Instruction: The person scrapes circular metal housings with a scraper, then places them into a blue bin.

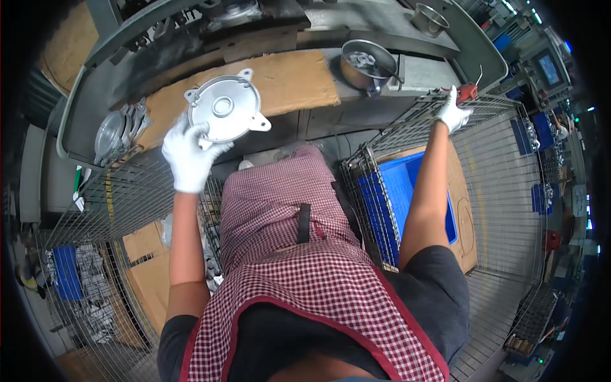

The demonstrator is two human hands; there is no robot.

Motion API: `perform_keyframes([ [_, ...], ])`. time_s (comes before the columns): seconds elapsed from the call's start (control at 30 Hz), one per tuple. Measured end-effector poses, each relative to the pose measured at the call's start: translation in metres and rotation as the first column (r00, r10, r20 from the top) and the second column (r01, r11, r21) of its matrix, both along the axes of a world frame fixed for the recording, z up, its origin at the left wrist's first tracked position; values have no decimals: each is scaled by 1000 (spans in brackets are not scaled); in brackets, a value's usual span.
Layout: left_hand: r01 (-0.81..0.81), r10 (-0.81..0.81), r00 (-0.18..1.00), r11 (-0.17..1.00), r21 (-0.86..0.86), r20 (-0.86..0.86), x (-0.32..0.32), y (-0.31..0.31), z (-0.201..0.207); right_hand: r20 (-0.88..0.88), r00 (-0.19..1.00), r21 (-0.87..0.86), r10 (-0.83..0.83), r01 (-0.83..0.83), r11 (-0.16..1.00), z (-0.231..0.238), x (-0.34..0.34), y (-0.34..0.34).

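Observation:
My left hand (192,155), in a white glove, grips the lower left edge of a round silver metal casting (240,113). The casting has lugs with holes around its rim and a raised ring in its centre. It is held up in front of the bench, its ringed face toward me. My right arm stretches far to the right. My gloved right hand (453,117) is at the cage's top edge, thumb and fingers apart, beside a red tool (468,93) with a thin bent metal rod. Whether it touches the tool, I cannot tell.
Cardboard (289,79) covers the bench front. Several similar castings (114,132) stand at its left. A metal pot (366,62) with small parts sits right of centre, and a bowl (430,20) farther back. Wire cages flank me; the right one (503,191) contains a blue bin (403,167).

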State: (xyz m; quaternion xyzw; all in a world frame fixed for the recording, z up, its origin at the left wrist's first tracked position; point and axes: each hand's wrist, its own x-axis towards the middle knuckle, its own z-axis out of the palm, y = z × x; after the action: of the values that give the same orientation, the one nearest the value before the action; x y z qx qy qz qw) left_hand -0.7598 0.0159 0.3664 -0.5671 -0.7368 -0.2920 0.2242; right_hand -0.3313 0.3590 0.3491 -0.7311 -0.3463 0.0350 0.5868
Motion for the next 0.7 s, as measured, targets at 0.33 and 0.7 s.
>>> perform_keyframes([
  [0.33, -185, 218, 972, 937, -296, 83, -63, 34, -57, -141, 989, -145, -48, 27, 989, -10, 59, 79],
  [0.7, -128, 161, 983, 944, -305, 84, -63, 32, -56, 116, -149, -666, 982, -745, -34, 75, -203, -146],
])
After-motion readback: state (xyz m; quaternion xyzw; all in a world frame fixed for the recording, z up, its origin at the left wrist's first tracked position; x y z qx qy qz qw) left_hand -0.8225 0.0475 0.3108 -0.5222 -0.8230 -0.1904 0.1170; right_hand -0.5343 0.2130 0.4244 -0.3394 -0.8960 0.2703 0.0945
